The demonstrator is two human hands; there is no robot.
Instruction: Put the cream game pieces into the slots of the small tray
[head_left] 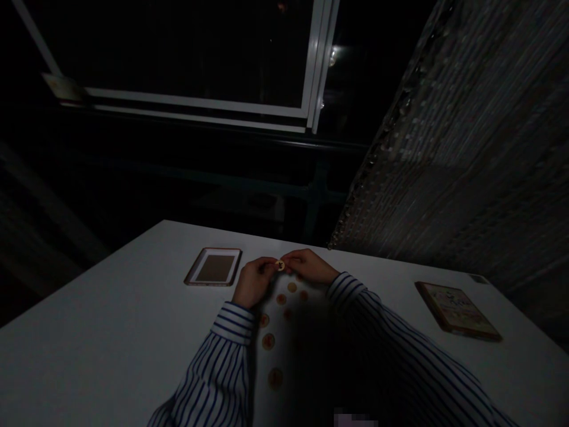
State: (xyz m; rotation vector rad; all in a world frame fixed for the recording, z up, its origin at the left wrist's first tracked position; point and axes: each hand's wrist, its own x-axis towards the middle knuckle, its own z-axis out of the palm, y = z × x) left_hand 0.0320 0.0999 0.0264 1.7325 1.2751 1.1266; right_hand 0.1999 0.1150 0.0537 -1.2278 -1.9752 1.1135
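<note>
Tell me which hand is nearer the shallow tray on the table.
Left. The left hand is just right of the shallow tray; the right hand is farther right, beyond the round piece held between both hands.

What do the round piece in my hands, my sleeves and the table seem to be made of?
Piece: perhaps wood or plastic, pale tan with a dark mark; too dim to settle.
Sleeves: matt woven cloth, maybe cotton, judging by the creases.
Table: smooth white surface, possibly laminate, since no grain shows.
</note>
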